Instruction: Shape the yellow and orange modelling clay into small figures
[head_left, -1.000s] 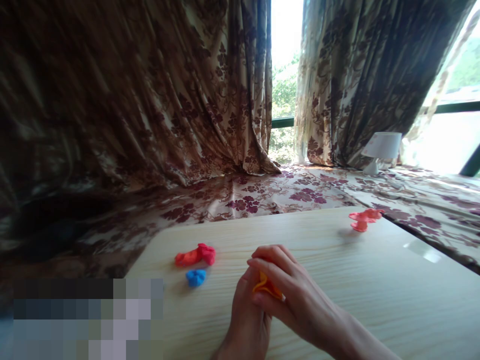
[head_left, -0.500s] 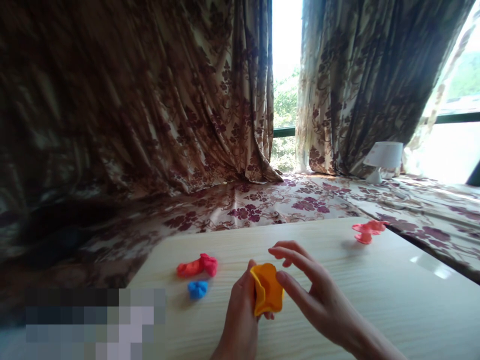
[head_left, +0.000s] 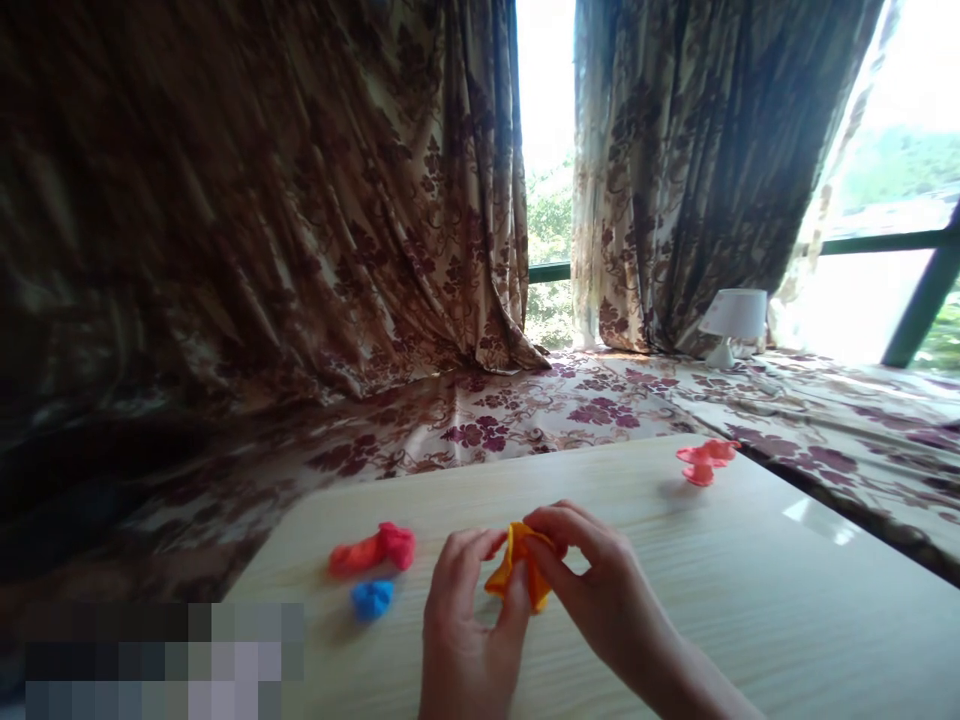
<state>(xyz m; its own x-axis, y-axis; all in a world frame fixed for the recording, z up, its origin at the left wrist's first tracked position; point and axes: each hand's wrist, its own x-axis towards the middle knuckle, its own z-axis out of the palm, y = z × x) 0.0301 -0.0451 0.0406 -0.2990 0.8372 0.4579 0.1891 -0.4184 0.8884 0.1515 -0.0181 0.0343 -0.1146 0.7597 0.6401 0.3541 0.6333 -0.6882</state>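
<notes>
Both my hands pinch a folded piece of orange clay [head_left: 516,578] just above the light wooden table [head_left: 750,610]. My left hand [head_left: 461,630] grips its left edge with thumb and fingers. My right hand [head_left: 592,590] closes its fingertips on the top right of the piece. Left of my hands lie a red-and-pink clay lump [head_left: 371,549] and a small blue clay lump [head_left: 372,598] on the table.
Another pink clay piece [head_left: 703,461] lies near the table's far right corner. Beyond the table a floral cloth [head_left: 540,400] covers a ledge, with a small white lamp [head_left: 731,320] by the window. Patterned curtains [head_left: 300,200] hang behind.
The orange clay was hidden in my closed hands, then held open as a flat sheet by my left hand. Now both hands pinch it folded, and the view has shifted slightly right.
</notes>
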